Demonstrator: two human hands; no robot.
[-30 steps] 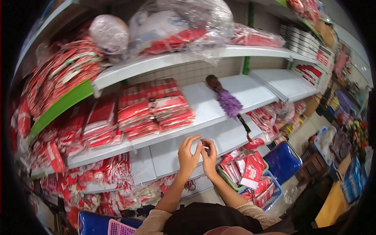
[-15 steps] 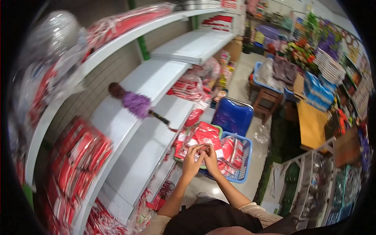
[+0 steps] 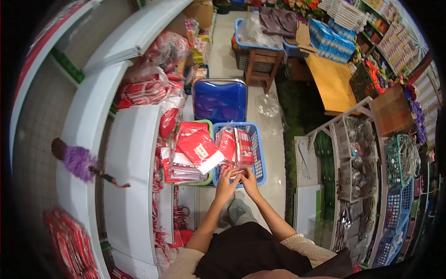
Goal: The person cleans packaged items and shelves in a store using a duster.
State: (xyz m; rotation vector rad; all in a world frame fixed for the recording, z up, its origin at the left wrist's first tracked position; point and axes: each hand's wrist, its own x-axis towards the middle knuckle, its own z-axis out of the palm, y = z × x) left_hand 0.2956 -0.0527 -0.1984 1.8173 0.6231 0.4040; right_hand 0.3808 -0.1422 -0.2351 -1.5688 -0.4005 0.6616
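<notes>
My left hand (image 3: pixel 226 184) and my right hand (image 3: pixel 250 183) meet at the near edge of the blue basket (image 3: pixel 261 162), fingers bent and closed together. Something small and reddish shows between the fingertips, too little to name. Just beyond them, red packets in clear plastic (image 3: pixel 236 145) fill the blue basket. To the left, a green basket (image 3: pixel 210 126) holds a heap of flat red packets (image 3: pixel 195 144), with a white piece sticking out toward my hands.
Behind the baskets stands a blue chair (image 3: pixel 219 100). Grey shelves (image 3: pixel 130 186) line the left, where a purple duster (image 3: pixel 79 162) lies. A wooden stool (image 3: pixel 260 65) carries another basket. Clear plastic (image 3: pixel 269 106) lies on the floor. A white rack (image 3: pixel 332 186) stands right.
My view has swung right and down, so the shelves and duster sit further left. My hands remain together, now nearer the blue basket's front edge than the green one.
</notes>
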